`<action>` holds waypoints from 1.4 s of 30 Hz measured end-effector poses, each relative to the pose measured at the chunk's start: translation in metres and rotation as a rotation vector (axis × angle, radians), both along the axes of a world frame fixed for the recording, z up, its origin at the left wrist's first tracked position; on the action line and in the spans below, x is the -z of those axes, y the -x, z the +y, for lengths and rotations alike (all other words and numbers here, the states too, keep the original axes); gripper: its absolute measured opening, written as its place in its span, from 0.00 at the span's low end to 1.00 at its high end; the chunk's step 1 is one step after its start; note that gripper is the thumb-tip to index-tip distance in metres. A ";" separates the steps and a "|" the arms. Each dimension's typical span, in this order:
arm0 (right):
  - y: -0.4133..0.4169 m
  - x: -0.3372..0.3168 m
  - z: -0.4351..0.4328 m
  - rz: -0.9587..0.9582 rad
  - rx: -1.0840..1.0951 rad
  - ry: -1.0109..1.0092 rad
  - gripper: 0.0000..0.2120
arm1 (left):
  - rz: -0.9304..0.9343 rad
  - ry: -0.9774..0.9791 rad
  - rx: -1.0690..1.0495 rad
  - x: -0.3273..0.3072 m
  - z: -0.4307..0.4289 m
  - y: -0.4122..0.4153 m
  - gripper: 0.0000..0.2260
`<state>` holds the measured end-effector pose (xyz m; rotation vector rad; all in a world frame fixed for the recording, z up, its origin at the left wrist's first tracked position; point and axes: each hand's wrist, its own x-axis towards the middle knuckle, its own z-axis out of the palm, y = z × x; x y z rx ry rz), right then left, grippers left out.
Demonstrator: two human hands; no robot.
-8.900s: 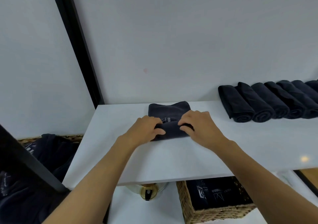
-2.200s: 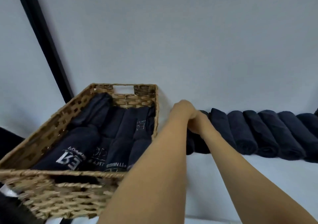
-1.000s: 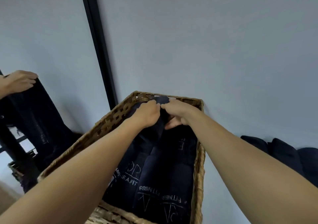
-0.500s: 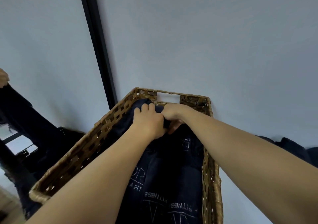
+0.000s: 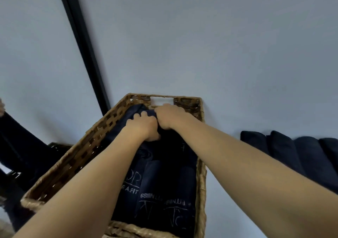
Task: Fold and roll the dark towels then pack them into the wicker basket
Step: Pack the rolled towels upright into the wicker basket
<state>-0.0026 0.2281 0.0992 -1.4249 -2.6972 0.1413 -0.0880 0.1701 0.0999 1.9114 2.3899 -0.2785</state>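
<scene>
Pale grey wall (image 5: pixel 201 45) behind, crossed by a black frame strip (image 5: pixel 82 42) slanting down toward the work area. White tabletop (image 5: pixel 217 215) below.

Wicker basket (image 5: pixel 73 161): rectangular, brown weave, cut-out handle in the far end wall, which sits against the wall. Packed towels (image 5: pixel 151 183) lie lengthwise inside, side by side; dark navy, white printed lettering showing, partly readable as "FITNESS".

Rolled towel (image 5: pixel 148 113): dark navy, at the basket's far end just below the handle, mostly hidden by the hands.

Left hand (image 5: pixel 142 128): fingers curled over the rolled towel, gripping it. Right hand (image 5: pixel 170 117): closed in a fist on the same towel, knuckles touching the left hand.

Row of rolled towels (image 5: pixel 285 151): dark, side by side on the tabletop against the wall, to the right, apart from the basket
</scene>
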 end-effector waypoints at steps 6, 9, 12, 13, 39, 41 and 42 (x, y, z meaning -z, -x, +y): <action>-0.115 -0.018 -0.033 0.745 0.246 -0.270 0.14 | -0.530 -0.416 0.184 -0.050 0.007 -0.088 0.09; -0.192 0.005 -0.033 0.655 0.535 -0.158 0.15 | -0.752 -0.185 0.181 -0.051 0.023 -0.160 0.13; -0.234 0.041 -0.030 0.441 0.686 0.077 0.14 | -0.672 -0.012 0.186 -0.031 0.033 -0.211 0.06; -0.240 0.055 -0.030 0.393 0.693 0.121 0.13 | -0.645 0.030 0.181 -0.018 0.032 -0.223 0.07; -0.162 -0.031 -0.031 1.188 0.378 0.324 0.21 | -0.623 0.055 0.173 -0.115 0.015 -0.130 0.10; -0.127 -0.039 -0.027 1.102 0.321 0.318 0.25 | -0.650 -0.009 0.123 -0.115 0.010 -0.092 0.07; -0.110 -0.039 -0.025 1.036 0.306 0.320 0.27 | -0.682 -0.027 0.089 -0.110 0.009 -0.073 0.07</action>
